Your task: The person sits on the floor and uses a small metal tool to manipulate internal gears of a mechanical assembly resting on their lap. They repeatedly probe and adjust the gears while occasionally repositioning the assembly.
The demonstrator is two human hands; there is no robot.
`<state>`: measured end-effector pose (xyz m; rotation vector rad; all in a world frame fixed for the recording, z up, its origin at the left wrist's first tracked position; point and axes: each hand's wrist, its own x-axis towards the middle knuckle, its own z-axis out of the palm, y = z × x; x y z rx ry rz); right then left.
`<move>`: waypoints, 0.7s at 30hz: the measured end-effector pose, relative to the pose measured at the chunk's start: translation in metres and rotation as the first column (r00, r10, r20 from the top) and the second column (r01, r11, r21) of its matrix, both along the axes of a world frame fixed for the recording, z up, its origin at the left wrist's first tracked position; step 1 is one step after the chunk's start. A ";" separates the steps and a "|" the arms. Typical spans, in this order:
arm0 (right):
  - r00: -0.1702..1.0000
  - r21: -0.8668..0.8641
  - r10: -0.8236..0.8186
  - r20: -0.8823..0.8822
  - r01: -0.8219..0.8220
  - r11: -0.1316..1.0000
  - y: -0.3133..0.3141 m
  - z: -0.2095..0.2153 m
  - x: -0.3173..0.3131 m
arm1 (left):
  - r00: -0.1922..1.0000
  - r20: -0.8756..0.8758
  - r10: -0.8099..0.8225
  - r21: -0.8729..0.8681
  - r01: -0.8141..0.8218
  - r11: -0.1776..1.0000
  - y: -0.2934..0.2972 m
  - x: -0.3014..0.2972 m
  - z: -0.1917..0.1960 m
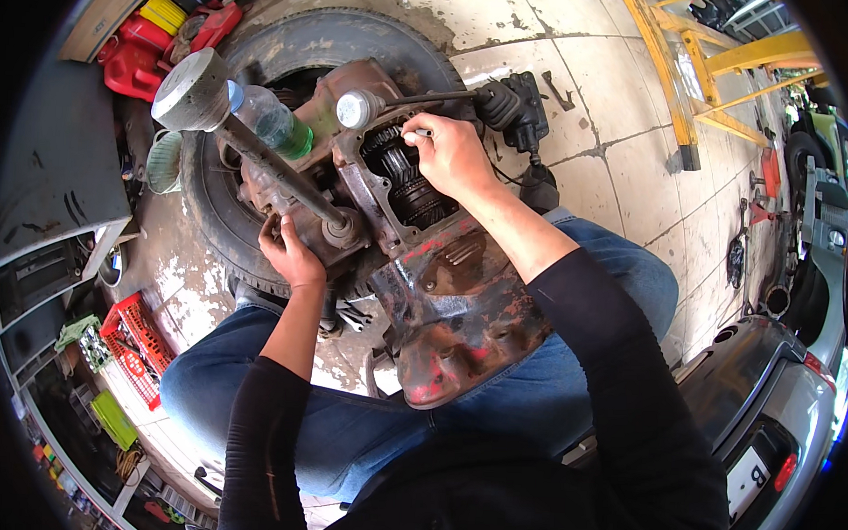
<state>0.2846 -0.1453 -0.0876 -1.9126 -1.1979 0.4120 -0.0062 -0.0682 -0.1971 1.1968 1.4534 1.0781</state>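
Between my knees lies a greasy, rust-red gearbox [469, 313] with its top opening uncovered. Dark gears [404, 175] show inside. My right hand [451, 158] is over the opening, pinching a small pale metal piece [423, 132] whose full shape is hidden by the fingers. My left hand [294, 256] is closed against the left part of the housing, beside the foot of a long lever [282, 174] with a wide round metal head [192, 91]; its fingertips are partly hidden. A gear lever with a white knob [358, 109] reaches over the far edge of the opening.
A large tyre [225, 216] lies under the gearbox's far end. A clear bottle with green liquid [278, 124] stands on the housing. Wrenches [352, 317] lie on the floor near my left knee, by a red crate [133, 348]. A yellow stand [669, 77] and a silver car [784, 399] are at the right.
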 end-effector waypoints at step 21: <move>0.999 -0.071 0.035 -0.017 -0.036 0.997 -0.002 0.010 0.010 | 1.000 -0.024 -0.007 -0.012 0.007 1.000 -0.002 0.002 0.009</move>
